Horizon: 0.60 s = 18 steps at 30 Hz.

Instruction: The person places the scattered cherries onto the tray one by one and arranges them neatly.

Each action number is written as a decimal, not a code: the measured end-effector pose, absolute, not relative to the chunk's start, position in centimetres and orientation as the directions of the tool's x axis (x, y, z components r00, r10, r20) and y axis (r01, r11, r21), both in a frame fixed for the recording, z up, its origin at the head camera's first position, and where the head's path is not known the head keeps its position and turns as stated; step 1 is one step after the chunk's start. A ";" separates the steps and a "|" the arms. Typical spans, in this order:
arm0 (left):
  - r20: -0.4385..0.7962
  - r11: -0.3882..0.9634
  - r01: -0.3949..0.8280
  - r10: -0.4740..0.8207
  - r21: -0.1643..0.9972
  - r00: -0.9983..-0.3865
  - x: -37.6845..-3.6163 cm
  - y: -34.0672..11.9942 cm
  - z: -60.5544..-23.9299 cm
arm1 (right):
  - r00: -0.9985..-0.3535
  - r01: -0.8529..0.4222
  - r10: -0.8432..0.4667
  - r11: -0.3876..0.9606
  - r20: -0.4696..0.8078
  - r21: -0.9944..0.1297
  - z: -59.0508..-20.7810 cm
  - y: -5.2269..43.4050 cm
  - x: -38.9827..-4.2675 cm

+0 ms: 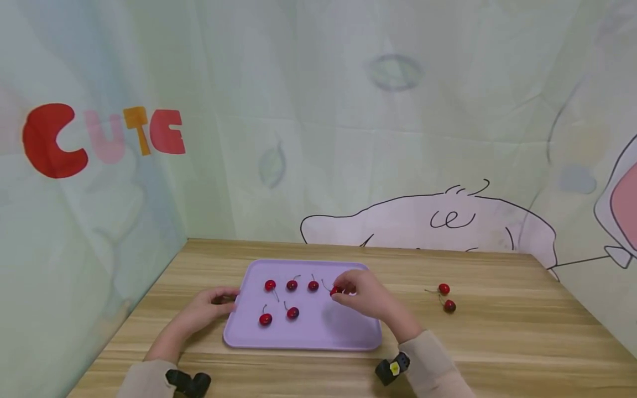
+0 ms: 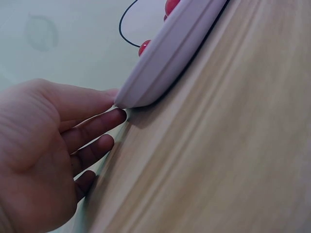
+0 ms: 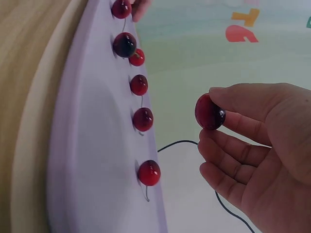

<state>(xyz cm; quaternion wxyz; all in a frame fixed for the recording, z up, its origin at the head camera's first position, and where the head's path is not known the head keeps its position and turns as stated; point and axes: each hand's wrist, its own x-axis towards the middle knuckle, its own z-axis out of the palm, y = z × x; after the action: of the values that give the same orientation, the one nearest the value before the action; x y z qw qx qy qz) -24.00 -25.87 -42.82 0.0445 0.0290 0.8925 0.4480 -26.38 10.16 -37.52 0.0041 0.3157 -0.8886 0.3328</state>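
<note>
Right hand (image 3: 252, 145) pinches a cherry (image 3: 209, 112) above the tray (image 1: 318, 331); left hand (image 2: 43, 150), fingers relaxed, touches its edge.

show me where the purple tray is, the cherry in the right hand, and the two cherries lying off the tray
purple tray (image 1: 318, 331), head view, bare near part of its floor.
held cherry (image 3: 210, 112), right wrist view, its round body.
two loose cherries (image 1: 444, 288), head view, the farther one's body.
</note>
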 end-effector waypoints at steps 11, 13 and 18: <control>-0.062 0.602 0.005 0.091 0.798 -0.994 -23.9 -25.8 -42.7 | -0.808 -0.534 -0.569 0.594 0.155 -0.602 -39.1 8.7 -26.3; -0.064 0.607 0.003 0.090 0.795 -0.994 -24.0 -25.8 -42.7 | -0.809 -0.529 -0.569 0.597 0.147 -0.603 -39.3 8.4 -26.4; -0.057 0.613 0.012 0.093 0.790 -0.994 -24.0 -25.8 -42.7 | -0.805 -0.521 -0.580 0.588 0.126 -0.619 -40.0 7.9 -26.6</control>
<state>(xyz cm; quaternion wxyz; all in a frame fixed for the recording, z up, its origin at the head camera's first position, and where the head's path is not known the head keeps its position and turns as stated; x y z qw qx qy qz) -23.97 -25.80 -42.72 0.0460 0.0292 0.8970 0.4388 -26.65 7.90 -40.03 -0.0445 0.3094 -0.8900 0.3321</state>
